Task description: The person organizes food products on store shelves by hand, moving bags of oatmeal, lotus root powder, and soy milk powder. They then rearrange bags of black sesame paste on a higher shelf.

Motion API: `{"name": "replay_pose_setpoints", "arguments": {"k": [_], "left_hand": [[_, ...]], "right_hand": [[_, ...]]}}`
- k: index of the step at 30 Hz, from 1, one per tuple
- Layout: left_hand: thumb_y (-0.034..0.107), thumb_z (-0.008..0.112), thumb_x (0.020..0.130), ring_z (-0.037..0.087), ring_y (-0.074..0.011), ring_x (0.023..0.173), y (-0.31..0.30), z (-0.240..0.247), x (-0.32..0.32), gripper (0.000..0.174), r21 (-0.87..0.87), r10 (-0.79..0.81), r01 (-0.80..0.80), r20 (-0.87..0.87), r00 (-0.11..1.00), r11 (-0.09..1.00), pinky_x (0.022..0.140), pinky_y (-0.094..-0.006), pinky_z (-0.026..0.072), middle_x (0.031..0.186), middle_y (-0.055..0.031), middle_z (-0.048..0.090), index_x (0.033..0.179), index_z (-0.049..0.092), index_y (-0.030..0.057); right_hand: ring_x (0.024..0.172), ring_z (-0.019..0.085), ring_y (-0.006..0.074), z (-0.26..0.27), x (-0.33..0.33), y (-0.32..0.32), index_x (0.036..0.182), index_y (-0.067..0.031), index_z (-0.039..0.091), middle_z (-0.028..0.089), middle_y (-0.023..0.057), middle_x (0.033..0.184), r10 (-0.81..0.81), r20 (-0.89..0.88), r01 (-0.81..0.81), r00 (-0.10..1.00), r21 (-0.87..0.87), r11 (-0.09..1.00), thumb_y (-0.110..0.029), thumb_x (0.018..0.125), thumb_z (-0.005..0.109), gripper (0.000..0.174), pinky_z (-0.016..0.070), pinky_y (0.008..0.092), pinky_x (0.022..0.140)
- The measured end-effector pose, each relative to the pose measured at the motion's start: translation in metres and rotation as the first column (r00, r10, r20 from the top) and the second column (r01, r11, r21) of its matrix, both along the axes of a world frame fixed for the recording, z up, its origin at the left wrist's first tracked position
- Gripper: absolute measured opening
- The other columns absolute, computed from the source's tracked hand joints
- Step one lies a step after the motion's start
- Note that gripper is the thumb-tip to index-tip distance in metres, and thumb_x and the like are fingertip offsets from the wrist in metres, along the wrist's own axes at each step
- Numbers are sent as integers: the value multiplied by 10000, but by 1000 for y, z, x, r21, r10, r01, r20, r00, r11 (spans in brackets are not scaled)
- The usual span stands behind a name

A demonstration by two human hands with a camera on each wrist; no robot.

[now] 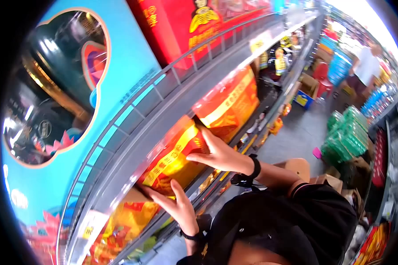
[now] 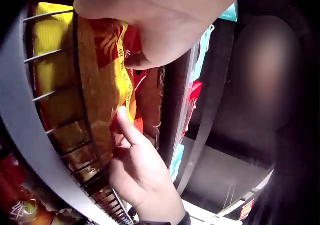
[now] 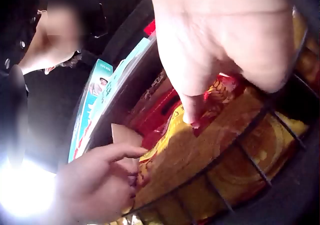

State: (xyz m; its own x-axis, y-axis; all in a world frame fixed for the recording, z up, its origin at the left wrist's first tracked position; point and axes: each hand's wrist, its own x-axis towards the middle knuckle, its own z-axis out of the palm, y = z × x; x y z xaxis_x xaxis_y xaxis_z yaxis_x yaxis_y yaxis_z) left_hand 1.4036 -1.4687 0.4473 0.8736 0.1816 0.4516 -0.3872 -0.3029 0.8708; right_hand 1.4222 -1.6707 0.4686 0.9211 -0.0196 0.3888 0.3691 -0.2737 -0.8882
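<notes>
A red and yellow snack bag (image 1: 174,152) with a yellow lettered band stands on a shelf behind a low wire rail. My left hand (image 1: 181,210) grips its left side, the thumb on the front and the other fingers going behind the edge. At the opposite side my right hand (image 1: 223,152) holds the bag, thumb across its front. In the left wrist view the right hand's thumb presses near the yellow band of the bag (image 2: 102,92). The right wrist view shows both hands at the top of the bag (image 3: 200,152); some fingertips are hidden.
An orange-red bag (image 1: 234,104) stands beside the held one, and more yellow bags (image 1: 128,221) are at the lower left. Above runs a wire shelf rail (image 1: 137,104) with a large blue gift box (image 1: 132,66) and red boxes. Green bottle packs (image 1: 347,134) and a person (image 1: 366,66) are in the aisle.
</notes>
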Motion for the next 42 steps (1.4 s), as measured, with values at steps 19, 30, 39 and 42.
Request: {"name": "replay_pose_setpoints", "arguments": {"k": [19,30,39,42], "left_hand": [[-19,860,815,554,-189,1192,1,-1,25,952,-136,-51,62,88,995,989,1028,-307,497,1353,-132,546,1558,266,-43],[-2,748,945,516,-207,1280,5,4,12,866,-221,-115,134,96,989,966,1069,-331,480,1489,-181,440,1616,203,-45],[25,727,956,465,-257,1364,17,-6,-3,856,-9,-97,98,26,995,995,1148,-356,394,1518,-253,436,1618,193,-67],[-1,750,934,473,-216,1336,16,-6,-1,885,154,-21,11,67,998,988,1126,-331,408,1490,-192,460,1624,197,-53]], "right_hand": [[1205,579,215,-16,13,12,1503,18,373,554,128,1344,-6,262,-48,965,198,979,-100,938,806,721,495,352,1037],[1133,628,244,-21,12,9,1449,35,420,611,151,1264,-146,373,191,916,-84,978,-150,870,878,761,522,374,986],[1425,467,360,-36,1,12,1591,96,205,432,271,1520,-190,313,229,930,-92,969,-156,875,864,1005,372,449,1198],[1391,495,292,-29,-4,14,1606,60,199,433,218,1524,-142,273,177,952,-107,978,-91,897,833,964,411,405,1167]]}}
